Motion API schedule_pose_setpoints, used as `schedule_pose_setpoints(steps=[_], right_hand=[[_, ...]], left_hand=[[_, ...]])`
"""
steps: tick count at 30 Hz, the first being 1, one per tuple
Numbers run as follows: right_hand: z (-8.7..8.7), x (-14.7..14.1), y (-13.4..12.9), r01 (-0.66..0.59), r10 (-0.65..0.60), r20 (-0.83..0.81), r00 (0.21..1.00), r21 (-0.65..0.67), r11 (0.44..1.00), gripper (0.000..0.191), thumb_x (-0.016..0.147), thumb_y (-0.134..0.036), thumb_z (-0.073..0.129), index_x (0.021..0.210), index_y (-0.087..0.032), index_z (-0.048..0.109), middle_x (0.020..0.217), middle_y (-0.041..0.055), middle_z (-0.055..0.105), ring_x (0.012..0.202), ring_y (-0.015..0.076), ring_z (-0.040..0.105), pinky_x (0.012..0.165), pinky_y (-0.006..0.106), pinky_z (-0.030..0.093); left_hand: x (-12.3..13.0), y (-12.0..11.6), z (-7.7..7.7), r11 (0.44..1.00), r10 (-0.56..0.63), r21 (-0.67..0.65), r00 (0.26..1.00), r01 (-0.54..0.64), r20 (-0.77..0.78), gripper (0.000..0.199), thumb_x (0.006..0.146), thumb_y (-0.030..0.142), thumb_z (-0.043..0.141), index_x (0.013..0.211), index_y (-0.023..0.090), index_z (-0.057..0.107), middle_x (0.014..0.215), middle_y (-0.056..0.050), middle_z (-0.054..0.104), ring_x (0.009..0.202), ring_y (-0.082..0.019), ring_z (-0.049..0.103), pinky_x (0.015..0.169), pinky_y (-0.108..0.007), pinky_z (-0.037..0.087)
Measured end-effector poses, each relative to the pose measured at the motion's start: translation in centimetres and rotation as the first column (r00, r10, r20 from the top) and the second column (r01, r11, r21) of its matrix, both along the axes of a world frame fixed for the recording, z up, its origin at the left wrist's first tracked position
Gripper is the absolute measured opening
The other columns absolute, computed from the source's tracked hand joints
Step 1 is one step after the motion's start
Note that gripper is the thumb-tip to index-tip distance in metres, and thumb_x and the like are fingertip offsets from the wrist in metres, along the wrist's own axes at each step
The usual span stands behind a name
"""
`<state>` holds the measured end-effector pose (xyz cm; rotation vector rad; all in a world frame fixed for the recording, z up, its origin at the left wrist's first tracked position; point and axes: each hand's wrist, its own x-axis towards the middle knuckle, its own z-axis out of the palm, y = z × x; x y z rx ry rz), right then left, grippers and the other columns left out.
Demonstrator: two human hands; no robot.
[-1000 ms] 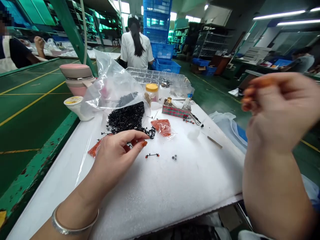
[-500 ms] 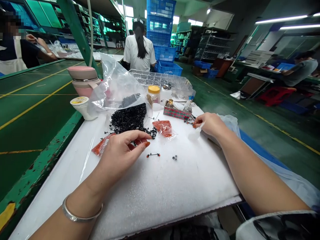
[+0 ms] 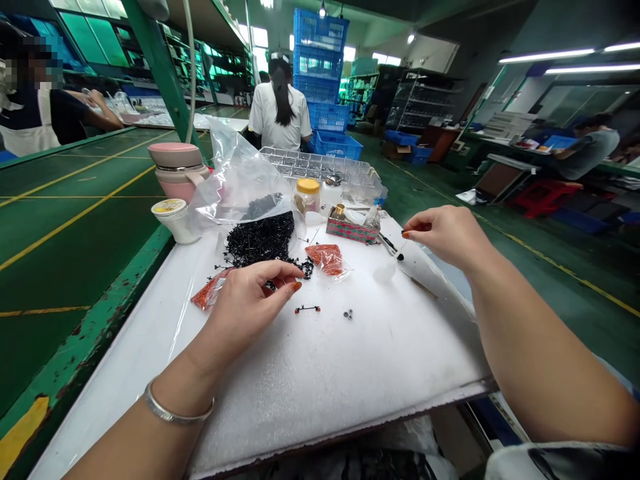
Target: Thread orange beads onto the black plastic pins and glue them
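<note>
My left hand rests over the white tabletop, thumb and forefinger curled with a small gap between their tips and no held thing visible. Just in front of it lies a heap of small black plastic parts. A thin black part with orange-red ends lies near the left fingertips, with several small grey rings to its right. My right hand is raised above the board's right edge, thumb and forefinger pinched. A tiny dark speck shows at those fingertips, too small to name.
Bags of orange pieces lie beside the heap. Behind are a clear plastic bag, yellow-lidded jar, small patterned box, tweezers-like tool and compartment tray. A pink container stands left. Co-workers sit farther off.
My right hand has risen and moved right, away from the patterned box, uncovering the dark tool there. My left hand stays almost in place. The view has shifted slightly.
</note>
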<state>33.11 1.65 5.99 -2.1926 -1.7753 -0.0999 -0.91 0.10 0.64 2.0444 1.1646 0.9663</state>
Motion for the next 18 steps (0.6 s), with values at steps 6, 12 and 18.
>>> schedule_pose_setpoints(steps=[6,12,18], right_hand=[[1.4,-1.0,0.6,-0.050,0.046,-0.084,0.995,-0.046,0.998,0.006,0.069,-0.023,0.070,0.071,-0.024,0.075,0.070,0.0011,0.072,0.073,0.0202,0.063,0.059,0.029,0.039],[-1.7,-0.7,1.8,-0.084,-0.002,-0.529,0.848,-0.139,0.987,0.008,0.072,-0.022,0.067,0.076,-0.016,0.071,0.077,0.0081,0.074,0.075,0.0191,0.069,0.057,0.025,0.050],[-4.5,-0.5,1.8,-0.083,-0.025,-0.637,0.771,-0.139,0.987,0.008,0.080,-0.022,0.059,0.082,-0.016,0.064,0.093,0.0113,0.075,0.078,0.0161,0.072,0.061,0.021,0.055]], left_hand=[[0.0,-0.1,0.0,1.000,0.016,0.010,1.000,-0.016,0.004,0.019,0.083,0.031,0.063,0.094,0.022,0.075,0.083,-0.003,0.075,0.068,-0.015,0.065,0.058,-0.024,0.048],[-0.1,0.1,-0.2,1.000,0.008,0.011,1.000,-0.008,0.027,0.017,0.083,0.028,0.062,0.093,0.022,0.074,0.082,-0.002,0.074,0.071,-0.015,0.065,0.061,-0.024,0.048],[0.0,0.0,-0.1,0.999,-0.003,0.034,1.000,0.002,0.031,0.017,0.083,0.027,0.062,0.092,0.021,0.075,0.083,-0.001,0.075,0.070,-0.015,0.065,0.065,-0.025,0.049]])
